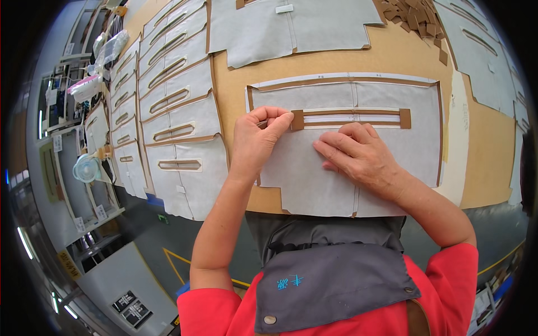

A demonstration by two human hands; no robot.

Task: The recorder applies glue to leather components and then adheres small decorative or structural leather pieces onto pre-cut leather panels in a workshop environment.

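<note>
A light grey fabric panel (319, 193) with brown folded edges lies flat in front of me. A long slot framed in brown and white (351, 118) runs across it. Square brown patches cover both ends of the slot, a left patch (298, 120) and a right patch (405, 119). My left hand (255, 137) pinches with thumb and forefinger at the left patch's outer edge; its other fingers are curled. Just below the slot, my right hand (358, 154) rests on the panel with loosely bent fingers, holding nothing visible.
Overlapping rows of slotted grey panels (178, 144) lie to the left. Another panel (258, 33) is at the far side, beside a heap of small brown pieces (417, 19). More panels (482, 61) lie at right. The brown work surface (238, 84) ends near my waist.
</note>
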